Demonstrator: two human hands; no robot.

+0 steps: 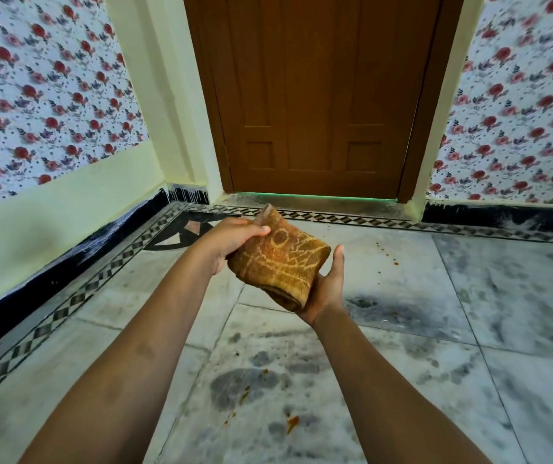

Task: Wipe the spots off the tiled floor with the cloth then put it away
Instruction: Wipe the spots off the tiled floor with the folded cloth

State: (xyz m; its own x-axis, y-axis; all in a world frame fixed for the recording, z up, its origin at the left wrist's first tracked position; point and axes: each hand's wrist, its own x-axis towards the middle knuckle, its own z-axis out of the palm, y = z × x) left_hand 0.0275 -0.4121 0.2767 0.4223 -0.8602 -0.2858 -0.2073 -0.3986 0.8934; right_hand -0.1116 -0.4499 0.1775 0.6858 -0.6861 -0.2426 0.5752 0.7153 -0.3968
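Cloth (280,259): folded, brown-orange terry w/ yellow line pattern, held above the tiled floor (469,296). Left hand (235,242) fingers clamped on its top corner. Right hand (327,289) cradles it from under, fingers hidden, can't tell if curled. Orange spots (292,422) on floor.

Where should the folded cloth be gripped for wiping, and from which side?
Probably from above, palm down across the broad top face of the cloth: folded into a thick pad, its underside would face the floor. Now the left hand grips one end, the right hand cradles it.
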